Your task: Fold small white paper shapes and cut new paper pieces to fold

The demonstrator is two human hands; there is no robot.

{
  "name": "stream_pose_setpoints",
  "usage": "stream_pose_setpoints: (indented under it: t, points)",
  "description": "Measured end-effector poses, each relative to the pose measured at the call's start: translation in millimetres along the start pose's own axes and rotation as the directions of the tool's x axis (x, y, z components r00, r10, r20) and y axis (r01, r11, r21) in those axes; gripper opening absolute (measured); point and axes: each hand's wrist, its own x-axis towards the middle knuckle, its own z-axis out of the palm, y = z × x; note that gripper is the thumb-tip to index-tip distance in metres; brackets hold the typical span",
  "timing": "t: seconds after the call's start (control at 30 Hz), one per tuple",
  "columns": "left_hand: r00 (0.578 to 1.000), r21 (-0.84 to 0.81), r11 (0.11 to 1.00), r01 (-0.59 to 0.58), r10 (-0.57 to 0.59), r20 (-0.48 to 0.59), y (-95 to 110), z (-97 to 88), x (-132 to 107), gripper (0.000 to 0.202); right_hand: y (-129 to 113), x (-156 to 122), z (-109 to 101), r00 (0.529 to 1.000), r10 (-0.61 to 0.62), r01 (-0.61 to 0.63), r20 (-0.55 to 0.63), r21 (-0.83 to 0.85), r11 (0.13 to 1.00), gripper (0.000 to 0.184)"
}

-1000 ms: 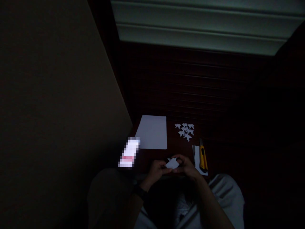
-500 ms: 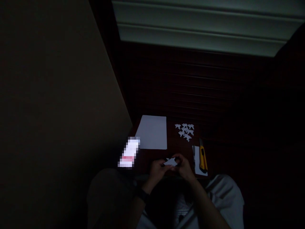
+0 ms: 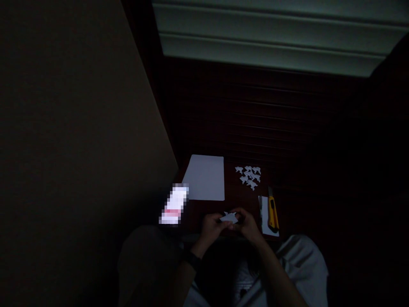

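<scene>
Watching remotely, I see left hand (image 3: 211, 227) and right hand (image 3: 249, 226) gripping folded paper (image 3: 229, 218), yellow cutter (image 3: 272, 214) right of both.

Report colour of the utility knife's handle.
Yellow with black parts; the utility knife handle shows in the head view.

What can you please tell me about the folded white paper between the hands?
The folded paper is small and white, with a broad face toward the camera and pointed tips at its far edge. The left hand and the right hand hold it from either side, by the near edge of the dark table. Finer creases are too dim to make out.
</scene>
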Motion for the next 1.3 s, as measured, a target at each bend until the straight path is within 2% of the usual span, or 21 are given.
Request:
stream_pose_setpoints:
  t: [0.1,0.23,0.3,0.47,0.67,0.87,0.97,1.07,1.17,1.3]
  points:
    - [1.000,-0.032,0.999,-0.001,0.001,0.004,0.5,0.9,2.6,0.024,-2.0,-0.8,1.1,0.998,-0.033,0.031,-0.060,-0.022,0.999,0.043]
    - [0.999,-0.180,0.983,0.024,-0.028,-0.024,5.3,0.8,3.8,0.047,-3.6,-2.6,4.6,0.996,-0.034,0.028,-0.084,-0.065,0.997,0.041]
    - [0.998,-0.227,0.972,0.060,-0.063,-0.005,7.3,0.5,2.9,0.053,-3.5,-3.5,7.0,0.997,-0.022,0.017,-0.074,-0.067,0.998,0.040]
    - [0.998,-0.268,0.962,0.061,-0.059,0.014,5.8,0.6,1.8,0.046,-3.1,-4.6,10.4,0.998,-0.012,0.009,-0.069,-0.046,0.999,0.041]
    - [0.998,-0.183,0.981,0.069,-0.066,0.024,1.3,1.3,4.6,0.035,-3.3,-4.1,11.4,0.998,-0.034,0.030,-0.058,-0.062,0.998,0.040]
    - [0.999,-0.351,0.936,0.028,-0.017,0.033,11.4,-0.9,3.1,0.061,0.5,0.9,10.4,0.985,-0.069,0.070,-0.158,-0.001,0.998,0.041]
    - [0.999,-0.352,0.935,0.039,-0.026,0.040,11.4,-1.1,4.0,0.059,2.7,3.6,8.9,0.973,-0.065,0.074,-0.223,0.033,0.997,0.045]
    - [0.997,-0.312,0.948,0.066,-0.071,-0.005,8.4,-1.7,6.0,0.049,2.1,2.4,8.7,0.980,-0.041,0.052,-0.194,0.054,0.997,0.051]
    - [0.995,-0.313,0.945,0.092,-0.103,-0.019,8.9,-4.5,6.7,0.047,-2.3,-1.5,9.0,0.992,-0.025,0.036,-0.123,0.090,0.995,0.054]
    - [0.994,-0.315,0.944,0.096,-0.106,-0.014,15.5,-11.4,4.8,0.049,-7.6,-3.8,3.8,0.999,-0.033,0.037,-0.021,0.257,0.966,0.070]
